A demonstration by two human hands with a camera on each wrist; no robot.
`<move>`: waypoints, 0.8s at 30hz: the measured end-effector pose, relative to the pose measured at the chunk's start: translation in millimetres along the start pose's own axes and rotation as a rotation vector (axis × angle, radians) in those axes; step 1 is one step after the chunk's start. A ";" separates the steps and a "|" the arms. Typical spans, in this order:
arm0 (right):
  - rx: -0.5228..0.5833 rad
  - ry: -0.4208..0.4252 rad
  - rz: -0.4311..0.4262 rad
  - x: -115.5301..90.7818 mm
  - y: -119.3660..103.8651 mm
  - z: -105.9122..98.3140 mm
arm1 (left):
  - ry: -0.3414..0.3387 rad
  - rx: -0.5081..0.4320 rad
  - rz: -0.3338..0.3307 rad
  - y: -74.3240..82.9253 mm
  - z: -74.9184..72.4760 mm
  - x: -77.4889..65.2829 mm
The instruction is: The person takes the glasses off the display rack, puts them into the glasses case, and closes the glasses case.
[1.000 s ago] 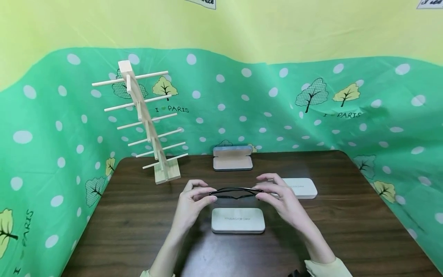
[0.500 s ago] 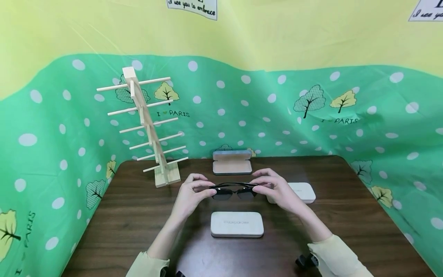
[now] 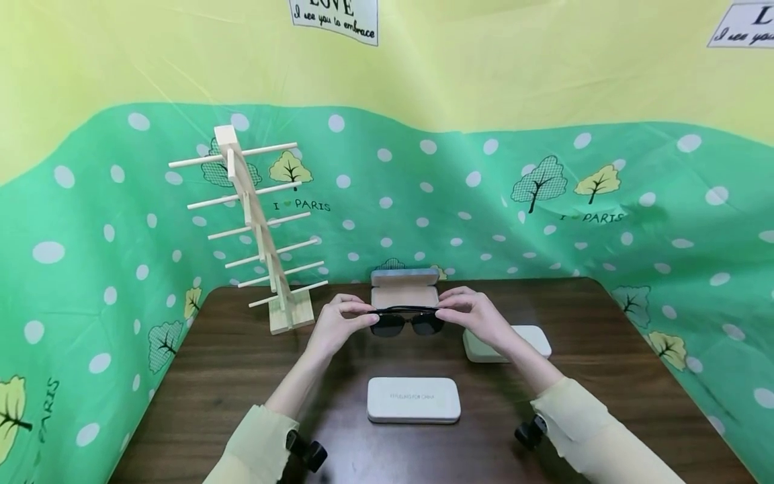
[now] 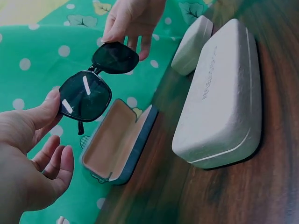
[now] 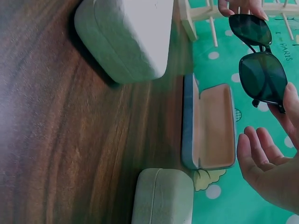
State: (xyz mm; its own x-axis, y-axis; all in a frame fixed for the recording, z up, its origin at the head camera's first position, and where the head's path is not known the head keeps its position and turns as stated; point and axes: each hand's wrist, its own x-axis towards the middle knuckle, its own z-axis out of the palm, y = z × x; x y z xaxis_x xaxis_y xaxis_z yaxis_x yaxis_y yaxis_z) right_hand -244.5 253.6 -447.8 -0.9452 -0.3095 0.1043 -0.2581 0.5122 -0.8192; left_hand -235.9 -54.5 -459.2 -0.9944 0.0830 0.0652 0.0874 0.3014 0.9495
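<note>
A pair of dark sunglasses is held level above the table, lenses facing me. My left hand pinches one end of the frame between thumb and fingers. At the other end, my right hand pinches the frame in the same way. Both wrist views show the dark lenses and the thumbs at the outer corners. Just behind the sunglasses in the head view lies an open glasses case with a pale lining, its lower part overlapped by them. A shut white glasses case lies nearer to me.
Another shut white case lies to the right, partly behind my right forearm. A wooden rack with pegs stands at the back left of the brown table. A patterned cloth hangs behind the table.
The sunglasses have tilted from edge-on until the lenses show. Both hands have carried them farther from me, toward the open case. The head view has tipped upward a little.
</note>
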 end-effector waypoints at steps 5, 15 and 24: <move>0.033 0.002 0.061 13.4 6.7 0.5 | 0.005 0.015 -0.026 -4.9 3.2 17.2; 0.138 -0.022 0.165 37.1 19.1 -2.2 | 0.001 -0.006 -0.088 -9.5 9.2 41.4; 0.159 -0.038 0.246 56.7 24.5 -2.1 | 0.026 -0.046 -0.127 -16.5 13.0 57.1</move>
State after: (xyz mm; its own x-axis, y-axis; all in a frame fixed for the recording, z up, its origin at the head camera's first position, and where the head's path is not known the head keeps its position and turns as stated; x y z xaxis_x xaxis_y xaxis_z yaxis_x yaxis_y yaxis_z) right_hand -304.9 250.3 -460.8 -0.9665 -0.2230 -0.1274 0.0154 0.4449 -0.8954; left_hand -293.3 -42.4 -475.1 -0.9985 0.0225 -0.0489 -0.0413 0.2640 0.9636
